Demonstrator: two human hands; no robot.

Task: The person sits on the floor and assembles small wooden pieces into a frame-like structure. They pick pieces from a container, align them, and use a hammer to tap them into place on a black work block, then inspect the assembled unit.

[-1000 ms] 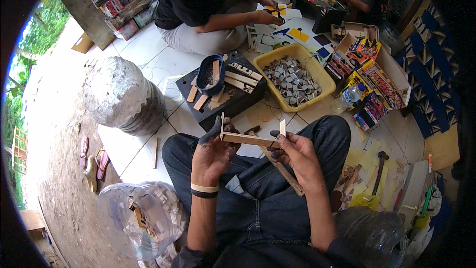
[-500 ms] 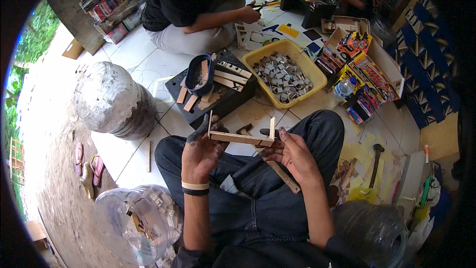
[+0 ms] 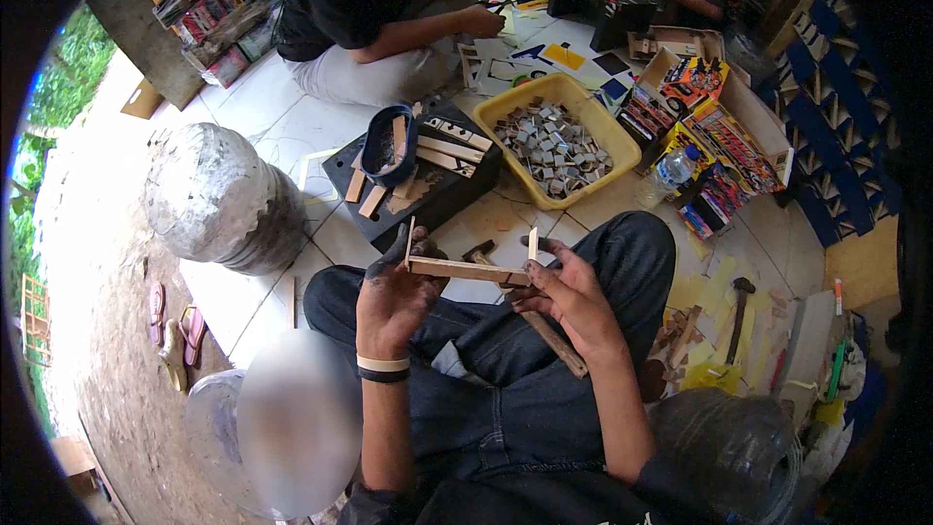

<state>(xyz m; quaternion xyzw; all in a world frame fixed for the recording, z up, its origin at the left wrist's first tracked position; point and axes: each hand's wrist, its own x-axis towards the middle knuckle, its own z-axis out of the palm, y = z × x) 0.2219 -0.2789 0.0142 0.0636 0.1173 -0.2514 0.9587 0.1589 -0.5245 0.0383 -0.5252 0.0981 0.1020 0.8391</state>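
The left hand (image 3: 394, 297) and right hand (image 3: 573, 297) are holding a small frame of pale wooden slats (image 3: 466, 270) over the lap, fingers pinching each end; an assembly step seems under way; next, squaring the upright pieces probably needs steady pressure; a hammer handle (image 3: 554, 340) is lying under the right palm.

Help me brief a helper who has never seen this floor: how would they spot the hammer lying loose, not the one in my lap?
Start at the yellow tub of small grey pieces, then go to the floor right of the wearer's bent knee. There, on yellow scraps, lies the hammer: dark head at the far end, brown handle. Unlike nearby wood offcuts, it has a metal head.
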